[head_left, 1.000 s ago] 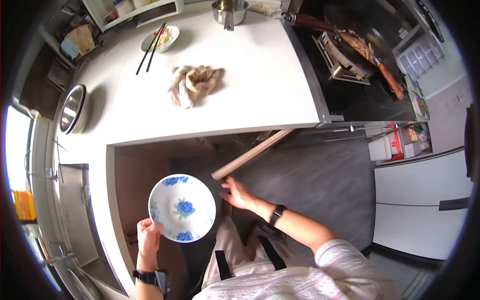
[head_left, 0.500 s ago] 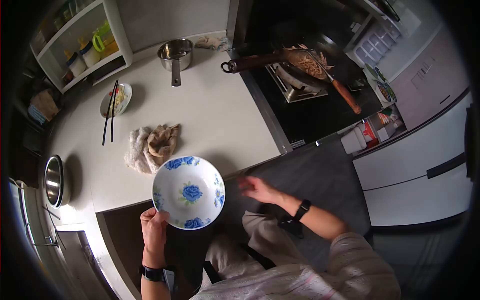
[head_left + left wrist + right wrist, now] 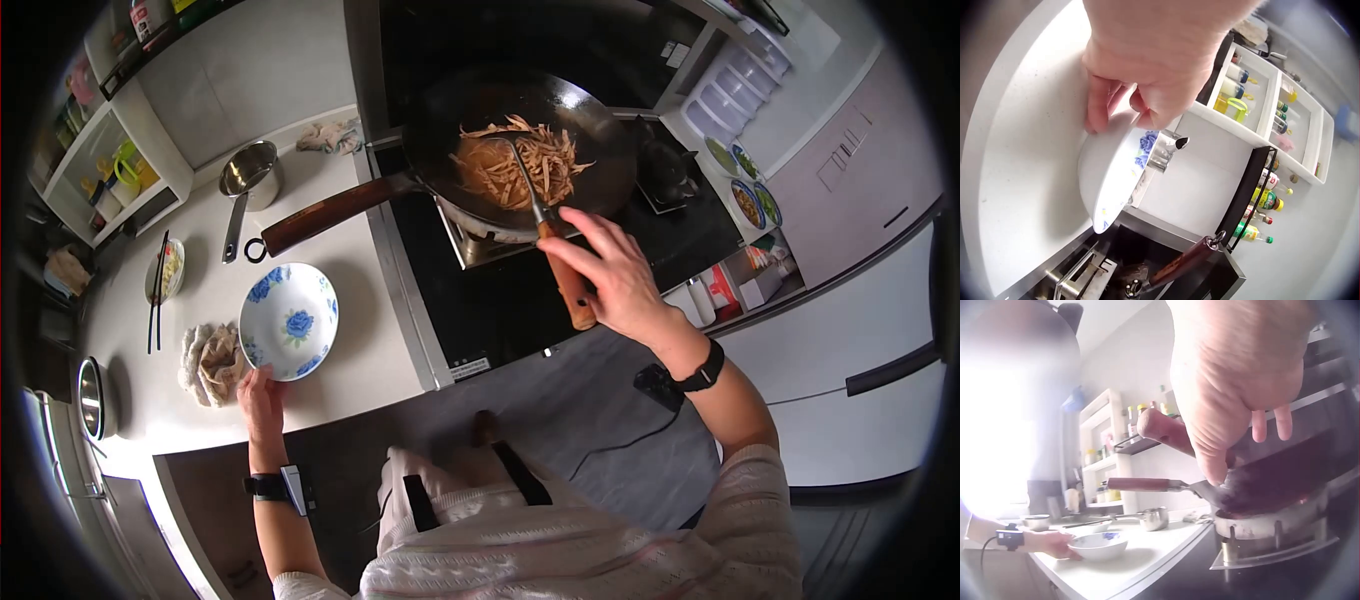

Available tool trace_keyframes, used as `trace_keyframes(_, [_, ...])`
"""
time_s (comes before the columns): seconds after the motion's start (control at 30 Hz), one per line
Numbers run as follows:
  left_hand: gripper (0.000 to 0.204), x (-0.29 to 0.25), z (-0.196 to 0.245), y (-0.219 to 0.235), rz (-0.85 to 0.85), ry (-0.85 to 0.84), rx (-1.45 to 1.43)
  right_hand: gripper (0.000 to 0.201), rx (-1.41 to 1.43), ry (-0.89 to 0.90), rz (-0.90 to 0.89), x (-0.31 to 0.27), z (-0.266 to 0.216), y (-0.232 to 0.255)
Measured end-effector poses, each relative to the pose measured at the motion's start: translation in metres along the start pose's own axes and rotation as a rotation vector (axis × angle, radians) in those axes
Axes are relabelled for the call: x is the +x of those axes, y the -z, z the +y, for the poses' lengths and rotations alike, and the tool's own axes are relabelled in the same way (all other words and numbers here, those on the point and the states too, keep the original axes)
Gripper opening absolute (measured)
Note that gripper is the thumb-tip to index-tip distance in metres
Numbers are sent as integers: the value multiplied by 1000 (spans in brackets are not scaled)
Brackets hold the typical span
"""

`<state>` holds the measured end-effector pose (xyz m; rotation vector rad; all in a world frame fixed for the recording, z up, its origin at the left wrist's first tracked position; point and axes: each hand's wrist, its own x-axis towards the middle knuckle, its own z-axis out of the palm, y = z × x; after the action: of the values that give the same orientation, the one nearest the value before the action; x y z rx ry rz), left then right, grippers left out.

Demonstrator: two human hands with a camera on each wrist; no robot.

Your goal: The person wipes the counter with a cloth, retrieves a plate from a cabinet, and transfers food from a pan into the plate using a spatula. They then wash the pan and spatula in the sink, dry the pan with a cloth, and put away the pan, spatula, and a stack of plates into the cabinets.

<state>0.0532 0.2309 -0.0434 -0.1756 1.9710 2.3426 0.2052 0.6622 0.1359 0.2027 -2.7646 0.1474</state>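
Note:
A white bowl with blue flowers (image 3: 290, 322) is over the counter's front part, tilted in the left wrist view. My left hand (image 3: 262, 405) pinches its rim, thumb on the inner side. My right hand (image 3: 625, 285) is at the wooden handle (image 3: 571, 288) of a spatula, its fingers extended across the handle and not seen closed around it. The spatula's metal end rests among brown shredded food (image 3: 540, 165) in a dark wok (image 3: 610, 140) on the stove. The right wrist view shows the hand above the wok, its palm side partly hiding the handle.
The wok's long handle (image 3: 335, 212) reaches over the counter, near a steel saucepan (image 3: 262, 172). Crumpled cloths (image 3: 220, 365), a small bowl with chopsticks (image 3: 170, 270) and a metal bowl (image 3: 92, 398) stand left. Small dishes (image 3: 747, 203) are right of the stove.
The view has turned toward the stove. My right hand has moved from beside the bowl to the spatula handle. The bowl, held in my left hand, has come over the counter.

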Motion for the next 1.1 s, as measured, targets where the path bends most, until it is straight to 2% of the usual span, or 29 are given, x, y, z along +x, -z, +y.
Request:
trace_keyframes(0.03, [23, 0, 5, 0, 75, 163, -47, 45, 18, 58, -19, 8, 0, 1])
trace_keyframes(0.07, [23, -4, 15, -1, 83, 160, -48, 34, 34, 118, -39, 15, 1, 1])
trace_keyframes(0.13, [34, -15, 33, 0, 85, 237, 265, 21, -22, 204, -59, 26, 7, -2])
trace_keyframes(0.17, [41, -15, 32, 8, 141, 155, 329, 20, -14, 216, -27, 29, 11, -1])
trace_keyframes(0.27, [35, -16, 59, 7, 101, -40, 294, 17, 4, 174, 1, 45, 37, 47])
trace_keyframes(0.3, [35, -16, 67, -2, 101, -33, 286, 17, 188, 76, 77, 47, 51, 62])
trace_keyframes(0.33, [32, -15, 77, -17, 51, -110, 224, 16, 368, -23, 156, 48, 65, 76])
trace_keyframes(0.37, [29, -13, 85, -32, 3, -189, 157, 16, 547, -161, 283, 49, 80, 85])
trace_keyframes(0.4, [29, -10, 91, -44, 6, -187, 140, 16, 724, -299, 409, 48, 94, 93])
trace_keyframes(0.47, [34, -2, 102, -66, -116, -202, 84, 17, 777, -464, 508, 37, 118, 104])
trace_keyframes(0.53, [39, 5, 110, -87, -156, -215, 35, 20, 773, -597, 613, 25, 135, 92])
trace_keyframes(0.6, [44, 15, 117, -103, -199, -228, -12, 19, 906, -796, 660, 14, 141, 70])
trace_keyframes(0.67, [47, 22, 120, -114, -293, -227, -39, 18, 1170, -837, 684, 9, 132, 40])
trace_keyframes(0.7, [45, 23, 122, -118, -314, -216, -63, 20, 1210, -869, 716, 14, 122, 36])
trace_keyframes(0.73, [45, 27, 121, -119, -314, -219, -62, 20, 1213, -866, 718, 16, 120, 40])
trace_keyframes(0.83, [41, 34, 115, -119, -328, -203, -107, 21, 1173, -665, 729, 19, 102, 68])
trace_keyframes(0.87, [41, 36, 114, -119, -331, -198, -110, 21, 1168, -670, 729, 20, 94, 74])
trace_keyframes(0.9, [39, 37, 113, -118, -334, -209, -101, 21, 1135, -628, 671, 21, 86, 78])
trace_keyframes(0.97, [34, 36, 112, -120, -329, -226, -102, 20, 1078, -606, 584, 20, 76, 63])
trace_keyframes(1.1, [33, 37, 111, -119, -320, -225, -117, 17, 972, -551, 634, 27, 78, 49])
